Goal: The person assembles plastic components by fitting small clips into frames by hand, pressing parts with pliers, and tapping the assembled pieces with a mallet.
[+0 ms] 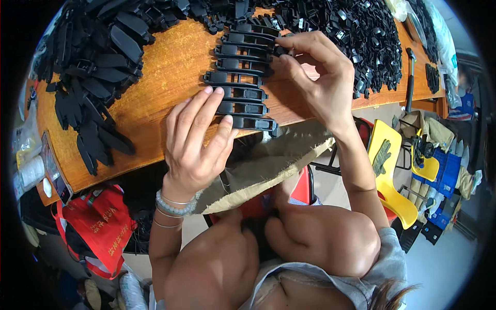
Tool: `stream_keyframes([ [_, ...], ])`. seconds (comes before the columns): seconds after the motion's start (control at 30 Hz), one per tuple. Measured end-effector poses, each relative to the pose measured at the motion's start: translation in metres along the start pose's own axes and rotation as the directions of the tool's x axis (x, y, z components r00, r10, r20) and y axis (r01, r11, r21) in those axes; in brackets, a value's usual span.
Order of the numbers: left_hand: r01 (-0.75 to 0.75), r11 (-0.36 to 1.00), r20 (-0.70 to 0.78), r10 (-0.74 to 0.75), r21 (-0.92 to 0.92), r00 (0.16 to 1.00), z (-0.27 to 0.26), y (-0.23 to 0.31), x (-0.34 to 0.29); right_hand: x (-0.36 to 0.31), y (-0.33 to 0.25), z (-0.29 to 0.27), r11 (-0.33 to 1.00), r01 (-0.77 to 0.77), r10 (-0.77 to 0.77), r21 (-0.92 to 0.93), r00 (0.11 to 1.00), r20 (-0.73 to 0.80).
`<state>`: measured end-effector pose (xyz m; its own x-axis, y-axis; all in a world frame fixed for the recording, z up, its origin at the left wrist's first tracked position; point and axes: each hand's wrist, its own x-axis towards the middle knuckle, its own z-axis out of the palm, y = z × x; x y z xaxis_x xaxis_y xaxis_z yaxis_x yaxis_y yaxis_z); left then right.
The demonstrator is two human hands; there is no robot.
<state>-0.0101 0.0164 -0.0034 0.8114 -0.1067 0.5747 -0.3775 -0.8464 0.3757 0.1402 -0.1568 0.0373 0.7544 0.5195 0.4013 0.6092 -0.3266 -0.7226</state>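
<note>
Several long black plastic parts (248, 109) lie side by side in a row on the wooden table (155, 67), each with a raised block or slot along it. My left hand (194, 142) is open, its fingers stretched out and the tips touching the left ends of the nearer parts. At the far right end of the row, my right hand (325, 72) pinches a small black plastic piece (280, 50) between thumb and forefinger. That piece is partly hidden by the fingers, so I cannot tell whether it is attached to the row.
A heap of flat black plastic pieces (111, 62) covers the table's left side. Small black clips (356, 41) are piled at the back right, near a black-handled tool (410, 77). Brown cloth (268, 181) hangs below the front edge. A yellow chair (387, 160) holds a dark glove (382, 156).
</note>
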Motion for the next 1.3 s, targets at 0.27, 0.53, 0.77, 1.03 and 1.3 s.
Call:
stream_keyframes([
  [0.27, 0.025, 1.000, 0.018, -0.025, -0.017, 1.000, 0.000, 0.002, 0.002, -0.013, -0.007, 0.003, 0.998, 0.063, -0.063, 0.009, 0.995, 0.077],
  [0.53, 0.027, 1.000, -0.006, -0.027, 0.005, 1.000, 0.002, 0.001, -0.001, -0.037, -0.011, -0.008, 0.981, -0.083, 0.087, -0.173, 0.996, 0.017],
  [0.77, 0.056, 0.996, -0.057, -0.060, -0.065, 0.997, 0.004, 0.002, 0.004, -0.037, -0.009, -0.017, 0.955, -0.161, 0.175, -0.250, 0.984, 0.037],
  [1.03, 0.043, 0.999, 0.152, -0.040, -0.014, 0.987, -0.004, 0.000, 0.012, -0.036, -0.009, -0.012, 0.947, -0.217, 0.228, -0.238, 0.973, 0.022],
  [1.3, 0.033, 0.999, 0.152, -0.030, -0.018, 0.988, -0.002, 0.000, 0.015, -0.025, -0.010, 0.020, 0.979, 0.200, -0.198, -0.046, 0.979, 0.038],
])
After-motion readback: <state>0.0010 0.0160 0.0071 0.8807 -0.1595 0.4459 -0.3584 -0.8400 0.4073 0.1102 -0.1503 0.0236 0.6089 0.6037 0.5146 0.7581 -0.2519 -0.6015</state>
